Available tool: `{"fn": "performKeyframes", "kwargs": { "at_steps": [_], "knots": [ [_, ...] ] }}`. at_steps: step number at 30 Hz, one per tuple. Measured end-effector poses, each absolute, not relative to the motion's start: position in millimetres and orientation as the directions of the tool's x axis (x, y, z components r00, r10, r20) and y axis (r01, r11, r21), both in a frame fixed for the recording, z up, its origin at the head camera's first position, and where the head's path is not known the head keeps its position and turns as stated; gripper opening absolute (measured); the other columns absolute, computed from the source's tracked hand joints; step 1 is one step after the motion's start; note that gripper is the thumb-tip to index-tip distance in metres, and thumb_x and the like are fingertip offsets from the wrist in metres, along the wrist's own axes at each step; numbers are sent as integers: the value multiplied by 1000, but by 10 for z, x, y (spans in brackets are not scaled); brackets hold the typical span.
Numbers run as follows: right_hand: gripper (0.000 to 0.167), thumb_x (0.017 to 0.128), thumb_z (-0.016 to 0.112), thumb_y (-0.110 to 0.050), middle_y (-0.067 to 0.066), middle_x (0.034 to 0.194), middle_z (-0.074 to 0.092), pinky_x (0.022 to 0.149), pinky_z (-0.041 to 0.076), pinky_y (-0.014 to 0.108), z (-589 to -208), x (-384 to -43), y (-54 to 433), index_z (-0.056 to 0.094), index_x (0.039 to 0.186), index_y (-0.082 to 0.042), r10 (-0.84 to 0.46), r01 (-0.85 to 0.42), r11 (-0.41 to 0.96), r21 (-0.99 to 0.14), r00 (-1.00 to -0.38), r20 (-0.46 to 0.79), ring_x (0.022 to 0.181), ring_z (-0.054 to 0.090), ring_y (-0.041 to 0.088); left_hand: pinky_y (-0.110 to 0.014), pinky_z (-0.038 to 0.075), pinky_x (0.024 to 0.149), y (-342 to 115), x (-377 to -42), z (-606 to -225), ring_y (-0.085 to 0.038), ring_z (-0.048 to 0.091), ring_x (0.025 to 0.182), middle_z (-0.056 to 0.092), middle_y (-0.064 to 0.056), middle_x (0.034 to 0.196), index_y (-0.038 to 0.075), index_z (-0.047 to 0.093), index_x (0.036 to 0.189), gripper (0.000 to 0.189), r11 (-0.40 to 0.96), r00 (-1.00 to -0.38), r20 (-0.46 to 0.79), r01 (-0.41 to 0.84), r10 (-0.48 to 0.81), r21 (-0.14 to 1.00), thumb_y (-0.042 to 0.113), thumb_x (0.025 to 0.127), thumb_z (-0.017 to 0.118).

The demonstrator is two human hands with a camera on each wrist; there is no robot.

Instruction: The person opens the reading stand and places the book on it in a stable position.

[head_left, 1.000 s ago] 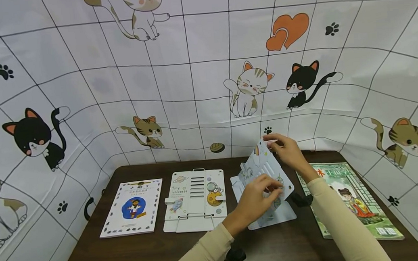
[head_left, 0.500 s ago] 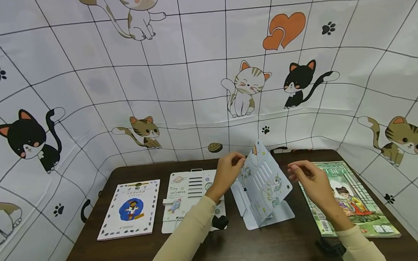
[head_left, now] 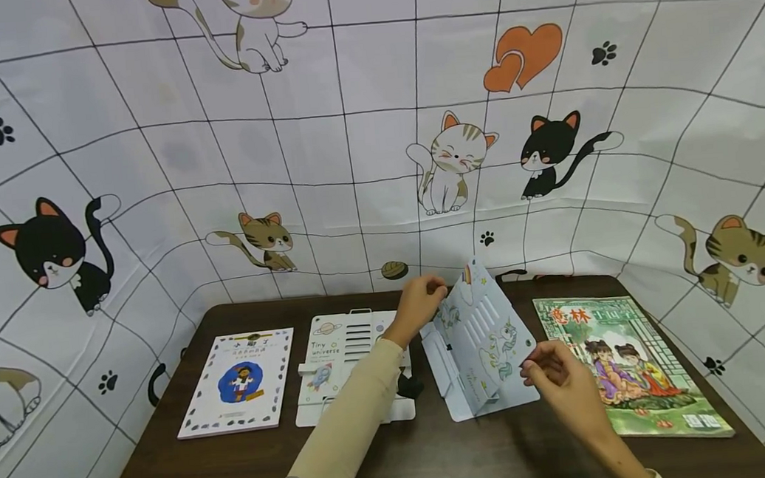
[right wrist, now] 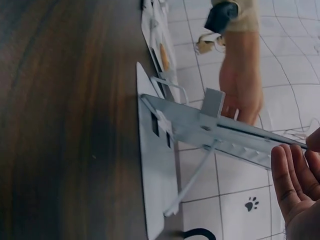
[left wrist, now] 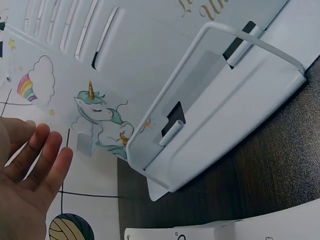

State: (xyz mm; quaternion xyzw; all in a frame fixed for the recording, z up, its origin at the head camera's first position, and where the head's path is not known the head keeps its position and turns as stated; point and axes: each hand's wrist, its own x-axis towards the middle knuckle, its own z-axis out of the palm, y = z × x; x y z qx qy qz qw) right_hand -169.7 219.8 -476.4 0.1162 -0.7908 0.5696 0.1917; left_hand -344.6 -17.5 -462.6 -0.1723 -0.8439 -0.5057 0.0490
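Observation:
A pale metal book stand (head_left: pixel 495 327) with unicorn pictures has its panel raised at a slant over its base plate. My right hand (head_left: pixel 569 392) is at the panel's right edge; in the right wrist view the edge lies between thumb and fingers (right wrist: pixel 287 172), which pinch it. On the other side, my left hand (head_left: pixel 416 312) hovers beside the panel's far left edge. Its fingers (left wrist: pixel 47 152) are loosely bent and hold nothing in the left wrist view. A wire page holder (left wrist: pixel 172 82) stands at the panel's lower edge. From behind, a support leg (right wrist: pixel 192 180) runs down to the base.
A second book stand (head_left: pixel 326 346), marked "Tiny universe", lies flat to the left, partly behind my left forearm. Further left is a white book (head_left: pixel 239 382) with a blue circle. A green illustrated magazine (head_left: pixel 639 376) lies at the right. A cat-print cloth (head_left: pixel 376 143) hangs behind the table.
The left hand went from the panel's front to its far left side. My right hand left the top edge, drew back over the magazine, then came down to the panel's right edge.

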Motion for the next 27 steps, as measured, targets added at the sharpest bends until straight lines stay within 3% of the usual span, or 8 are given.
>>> {"fn": "performKeyframes", "kwargs": {
  "at_steps": [6, 13, 23, 27],
  "knots": [
    [12, 99, 70, 4, 18, 89, 74, 69, 63, 27, -4824, -1676, 2123, 60, 104, 4, 30, -386, 349, -854, -906, 422, 74, 76, 15, -36, 59, 100, -57, -3455, -4596, -28, 69, 117, 72, -16, 126, -2, 68, 130, 25, 464, -948, 209, 302, 241, 833, 8, 108, 61],
    [15, 99, 74, -2, 15, 90, 75, 69, 64, 31, -4876, -1665, 2059, 60, 99, 1, 37, -285, 370, -884, -946, 321, 75, 77, 16, -41, 55, 109, 31, -3431, -4579, -30, 65, 130, 66, -17, 138, -2, 62, 141, 34, 498, -945, 178, 297, 273, 815, 10, 109, 59],
    [16, 96, 77, -1, 13, 89, 76, 68, 65, 33, -4926, -1688, 2020, 61, 97, 0, 53, -280, 393, -876, -944, 325, 73, 77, 13, -39, 56, 104, 96, -3437, -4621, -26, 65, 120, 67, -17, 135, -2, 61, 143, 37, 503, -931, 190, 332, 313, 798, 7, 107, 63],
    [16, 95, 77, 0, 13, 87, 76, 68, 65, 33, -4923, -1689, 2019, 61, 96, 0, 55, -286, 392, -874, -941, 333, 72, 76, 13, -39, 55, 106, 102, -3441, -4620, -27, 64, 123, 66, -17, 137, -2, 61, 143, 37, 515, -933, 185, 328, 310, 792, 7, 107, 63]
  ]
}}
